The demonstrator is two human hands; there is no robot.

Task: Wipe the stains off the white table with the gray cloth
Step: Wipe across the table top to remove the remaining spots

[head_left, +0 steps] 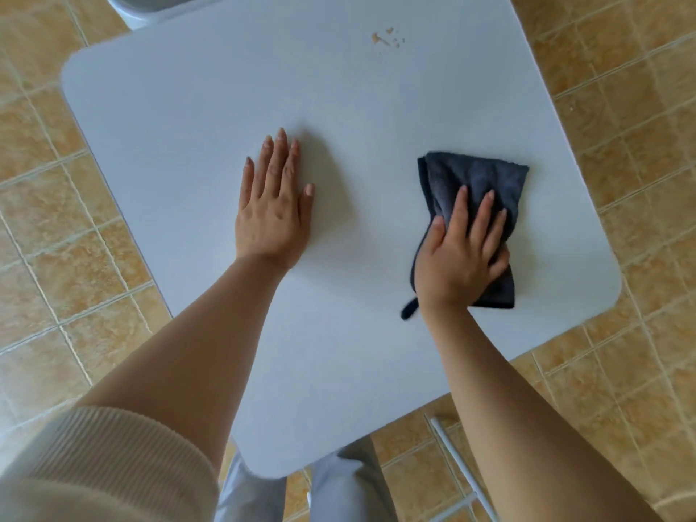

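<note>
The white table [211,118] fills the middle of the view. A cluster of small brown stains [386,37] marks its far side, right of centre. The dark gray cloth [478,178] lies bunched on the right part of the tabletop, well short of the stains. My right hand [461,254] presses down on the near half of the cloth, fingers spread over it and thumb on its left edge. My left hand [273,205] rests flat on the bare tabletop near the centre, palm down, holding nothing.
Tan tiled floor [56,239] surrounds the table. A pale rounded object [139,9] shows at the table's far left corner. A white metal leg or frame [457,461] shows below the table's near right edge. My legs are under the near corner.
</note>
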